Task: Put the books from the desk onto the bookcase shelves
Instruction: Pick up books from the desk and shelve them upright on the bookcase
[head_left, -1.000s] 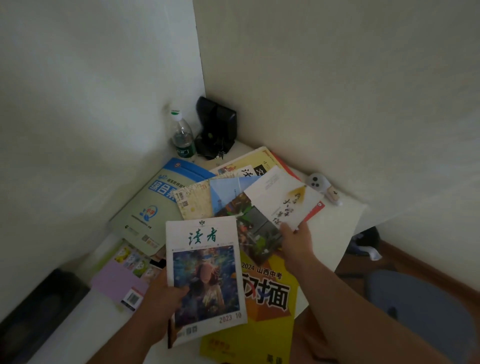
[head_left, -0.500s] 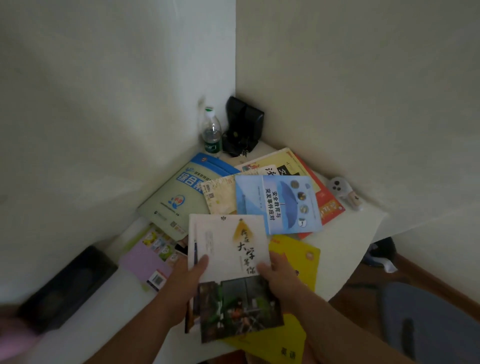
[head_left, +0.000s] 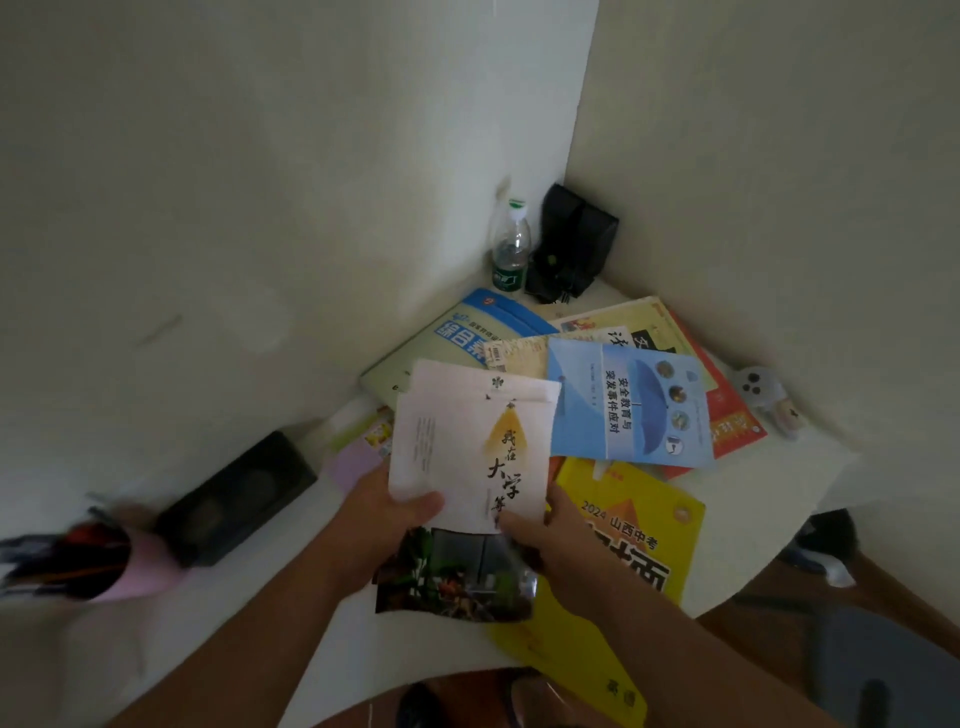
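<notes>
Gathering, not shelving: a second ago the left hand held one magazine while the right hand reached up-frame for the white book; half a second ago the white book sat on top of that magazine, both hands on it. Now much the same, with the white book (head_left: 470, 447) held mid-frame and a second white cover edge peeking out behind its top. Reads as a stack being squared up before carrying.

Left hand (head_left: 387, 525) gripping the stack's lower left edge, thumb curled over the front cover, fingers hidden behind. Right hand (head_left: 558, 545) at the lower right corner, thumb over the front, fingers curled round the edge. Both forearms entering from bottom of frame, converging on the stack. Dark photo band of the cover hanging below the hands, slightly bowed.

Still lying on the bench (head_left: 779, 499): blue book (head_left: 631, 402) just right of the stack, yellow book (head_left: 631, 525) below it and partly under the right hand, red-edged book (head_left: 727, 415) under the blue one, green-and-blue book (head_left: 447, 343) above the stack, pink book (head_left: 358, 457) at its left. So most of the task probably left to do; no bookcase in view, so cannot tell where it stands.

Elsewhere: bottle (head_left: 511, 244) and black pouch (head_left: 574, 244) in the corner, pink pen cup (head_left: 93, 566) at far left, blurred.
</notes>
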